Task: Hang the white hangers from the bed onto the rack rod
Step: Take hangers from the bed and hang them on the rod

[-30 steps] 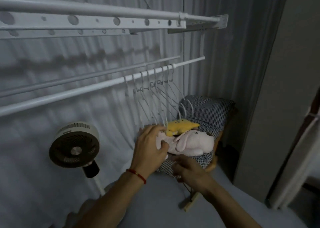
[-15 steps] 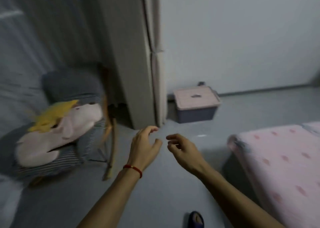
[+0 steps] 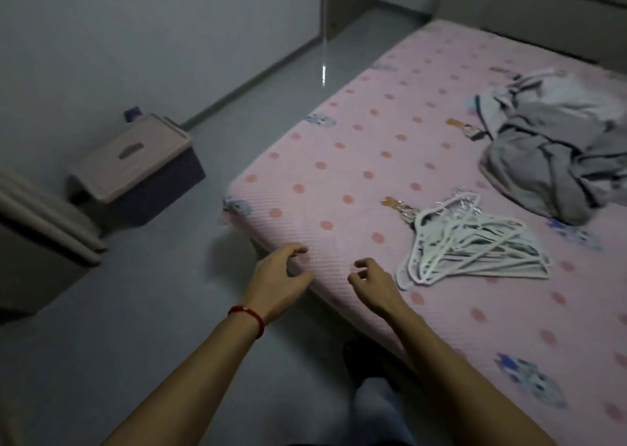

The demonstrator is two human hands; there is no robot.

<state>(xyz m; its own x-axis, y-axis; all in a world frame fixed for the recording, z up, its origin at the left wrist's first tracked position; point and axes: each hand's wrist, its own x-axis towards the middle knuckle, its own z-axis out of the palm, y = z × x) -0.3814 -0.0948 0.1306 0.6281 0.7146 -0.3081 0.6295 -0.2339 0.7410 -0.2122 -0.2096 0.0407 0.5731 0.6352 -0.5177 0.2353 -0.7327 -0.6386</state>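
Note:
A loose pile of several white hangers (image 3: 471, 242) lies on the pink dotted bed (image 3: 339, 187), near its front edge. My right hand (image 3: 369, 279) hovers over the mattress just left of the pile, fingers loosely curled and holding nothing. My left hand (image 3: 281, 276), with a red cord on the wrist, hangs over the bed's corner edge, also loosely curled and holding nothing. The rack rod is out of view.
A heap of grey clothes (image 3: 556, 147) lies further back on the bed. A lidded storage box (image 3: 139, 170) stands on the floor by the wall at left. A cupboard corner (image 3: 37, 242) juts in at far left. Grey floor runs between.
The view has swung right from the rack with its hung hangers, past the chair with the plush toy, to the bed. Both hands left the rack and now reach toward the mattress.

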